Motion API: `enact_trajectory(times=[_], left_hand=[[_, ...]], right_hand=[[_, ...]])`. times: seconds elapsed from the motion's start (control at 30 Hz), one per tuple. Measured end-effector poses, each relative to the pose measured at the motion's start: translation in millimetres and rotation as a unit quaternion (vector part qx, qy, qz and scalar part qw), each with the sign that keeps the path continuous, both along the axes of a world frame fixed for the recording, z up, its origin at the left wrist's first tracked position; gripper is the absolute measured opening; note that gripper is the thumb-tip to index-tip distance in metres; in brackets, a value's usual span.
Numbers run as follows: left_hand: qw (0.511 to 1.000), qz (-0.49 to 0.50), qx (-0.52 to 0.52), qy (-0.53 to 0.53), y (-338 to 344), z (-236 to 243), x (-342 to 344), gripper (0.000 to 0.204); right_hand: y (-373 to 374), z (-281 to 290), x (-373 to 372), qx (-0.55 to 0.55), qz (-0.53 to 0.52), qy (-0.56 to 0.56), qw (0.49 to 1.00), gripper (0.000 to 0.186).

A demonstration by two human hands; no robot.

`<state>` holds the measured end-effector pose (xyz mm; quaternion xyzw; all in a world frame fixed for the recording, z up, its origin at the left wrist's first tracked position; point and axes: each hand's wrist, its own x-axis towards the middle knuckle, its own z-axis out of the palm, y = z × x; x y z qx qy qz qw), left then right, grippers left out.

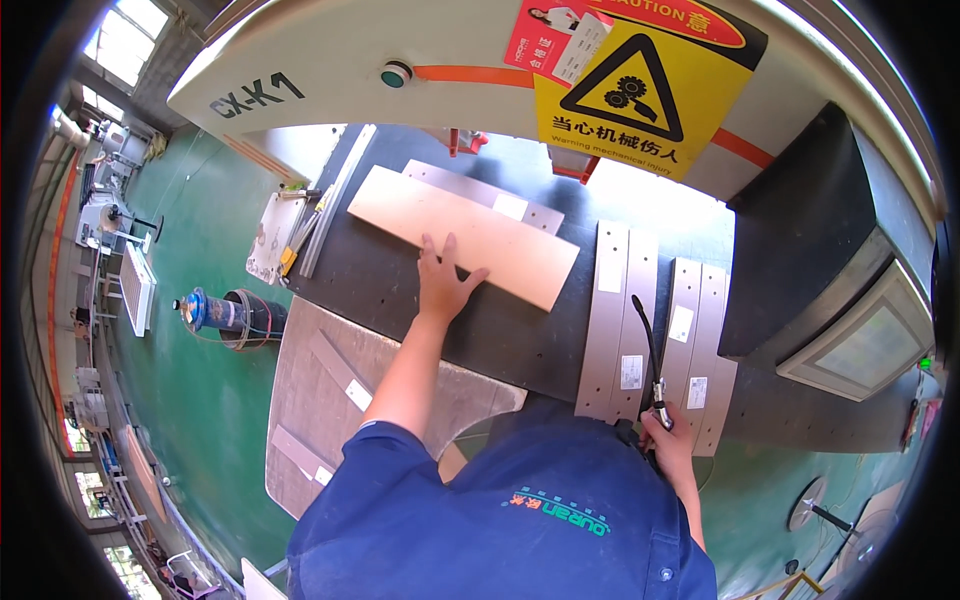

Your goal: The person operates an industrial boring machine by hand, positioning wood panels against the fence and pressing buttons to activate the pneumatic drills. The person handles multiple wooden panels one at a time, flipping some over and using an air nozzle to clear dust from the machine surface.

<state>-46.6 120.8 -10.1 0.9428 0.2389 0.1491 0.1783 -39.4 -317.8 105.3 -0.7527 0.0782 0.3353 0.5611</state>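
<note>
My left hand (448, 280) rests with fingers spread on a long, pale wooden board (510, 245), which lies at a slant on the dark machine table (500, 340). A greyish-taupe panel with holes and a white label (540, 213) sticks out from under its far edge. My right hand (668, 435) grips a black-and-silver air blow gun (662, 402) with a long curved nozzle. Around it lie several long taupe panels (610, 290) with holes and white labels, at the table's right.
The machine housing (380, 90) arches overhead, with a dark casing and screen (850, 335) at right. Left are metal rails (338, 200), a worn grey-brown board (300, 400) bearing narrow strips, and a blue canister in a bucket (225, 315) on the green floor.
</note>
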Motion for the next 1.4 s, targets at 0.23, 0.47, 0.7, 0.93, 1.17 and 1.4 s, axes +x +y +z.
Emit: enact_trajectory(times=[0.23,0.47,0.7,0.93,1.17,1.4], left_hand=[[0.996,0.082,0.03,0.003,-17.2,-5.4,88.6,0.093],[0.998,0.054,-0.021,0.04,-11.8,14.9,139.4,0.083],[0.998,0.053,-0.001,-0.018,-6.3,2.5,167.3,0.067],[0.995,0.087,0.04,-0.01,-6.5,-9.7,178.6,0.066],[0.997,0.072,0.029,-0.013,-10.5,7.3,173.6,0.061],[0.998,0.021,-0.046,0.024,-28.3,-6.9,165.4,0.08]], right_hand=[[3.0,0.1,-0.2,-0.013,-0.016,0.005,1.0,0.014],[0.2,3.1,-3.8,0.001,-0.053,0.003,0.999,0.013],[-0.9,4.5,-6.9,-0.004,-0.089,0.012,0.996,0.014],[5.6,10.2,-9.5,-0.034,-0.073,0.021,0.997,0.014],[10.0,11.7,-8.5,-0.052,-0.052,0.025,0.997,0.016],[15.6,17.2,-12.2,-0.064,-0.04,0.016,0.997,0.016]])
